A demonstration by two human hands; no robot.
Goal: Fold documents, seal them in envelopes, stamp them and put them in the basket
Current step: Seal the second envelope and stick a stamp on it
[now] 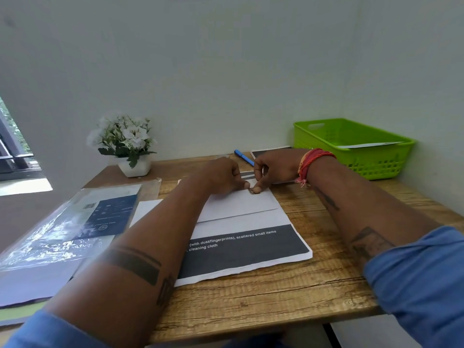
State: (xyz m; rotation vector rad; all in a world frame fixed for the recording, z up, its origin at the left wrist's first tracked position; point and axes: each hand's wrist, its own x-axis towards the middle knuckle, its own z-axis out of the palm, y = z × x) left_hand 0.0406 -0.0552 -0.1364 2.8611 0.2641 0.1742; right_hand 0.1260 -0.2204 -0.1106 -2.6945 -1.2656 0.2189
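Now a small stamp (253, 191) is being pressed onto the top corner of the white envelope (238, 205), pinched by the right hand (275, 169), while the envelope is pinned by the curled left hand (223, 175) atop the printed documents (247, 247). Slippage threatens; a crooked stamp could result. The green basket (356, 156) waits far right.

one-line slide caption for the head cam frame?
Both hands press a stamp onto a white envelope lying on printed documents, green basket waiting at right.
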